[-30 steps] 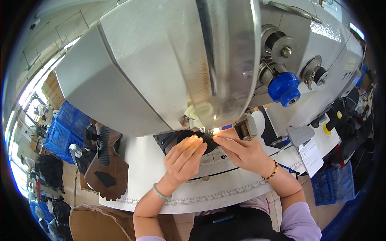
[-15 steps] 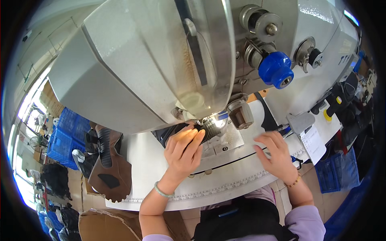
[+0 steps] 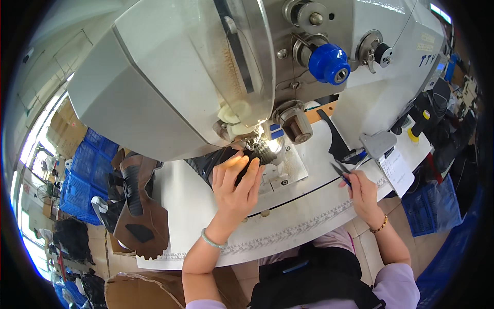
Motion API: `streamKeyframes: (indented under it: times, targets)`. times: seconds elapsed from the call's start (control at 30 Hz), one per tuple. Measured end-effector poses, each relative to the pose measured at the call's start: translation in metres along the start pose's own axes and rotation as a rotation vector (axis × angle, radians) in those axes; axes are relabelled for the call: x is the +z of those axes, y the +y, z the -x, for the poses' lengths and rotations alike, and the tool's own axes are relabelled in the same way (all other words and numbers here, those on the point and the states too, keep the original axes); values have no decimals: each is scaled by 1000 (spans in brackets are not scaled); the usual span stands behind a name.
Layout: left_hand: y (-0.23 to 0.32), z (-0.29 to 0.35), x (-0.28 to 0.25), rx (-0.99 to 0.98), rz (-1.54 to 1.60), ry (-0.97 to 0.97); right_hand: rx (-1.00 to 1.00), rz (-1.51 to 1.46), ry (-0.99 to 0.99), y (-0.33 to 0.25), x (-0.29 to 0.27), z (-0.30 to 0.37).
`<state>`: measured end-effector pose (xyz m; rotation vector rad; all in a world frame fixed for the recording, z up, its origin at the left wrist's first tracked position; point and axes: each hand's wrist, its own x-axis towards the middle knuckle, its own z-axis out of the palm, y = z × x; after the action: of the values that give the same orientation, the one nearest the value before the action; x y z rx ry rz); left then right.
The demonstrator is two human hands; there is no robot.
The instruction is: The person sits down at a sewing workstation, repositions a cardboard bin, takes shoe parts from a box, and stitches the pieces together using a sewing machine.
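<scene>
Left hand (image 3: pixel 236 188): laid flat, fingers spread, pressing on the black workpiece (image 3: pixel 221 164); nothing pinched between them.
Black workpiece: dark, matte, pliable; lies under the fingertips at the needle foot of the grey sewing machine (image 3: pixel 206 77), mid-desk.
Right hand (image 3: pixel 363 193): closed round small dark snips (image 3: pixel 342 172) near the desk's right edge, well apart from the workpiece.
Desk (image 3: pixel 288 216): white, smooth, with a printed ruler strip along its front edge.
Blue crates (image 3: pixel 82 180): ribbed plastic, beyond the left edge; contents unclear.
Brown cut pieces (image 3: pixel 141 216): stacked, leathery, by the desk's left edge.
</scene>
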<state>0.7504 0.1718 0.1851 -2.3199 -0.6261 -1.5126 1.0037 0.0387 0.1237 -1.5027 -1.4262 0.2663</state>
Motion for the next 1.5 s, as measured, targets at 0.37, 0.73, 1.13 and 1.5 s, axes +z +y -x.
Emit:
streamKeyframes:
  times: [0.37, 0.73, 1.13, 1.5]
  targets:
    - [1, 2, -1, 58, -41, 1, -628, 220, -188, -92, 15, -105]
    - [-5, 3, 2, 210, -171, 22, -735, 285, -173, -95, 17, -119]
    - [1, -3, 5, 98, -178, 16, -743, 278, -203, -91, 17, -134]
    - [4, -6, -17, -32, -173, -160, -657, 201, -229, -86, 13, -121]
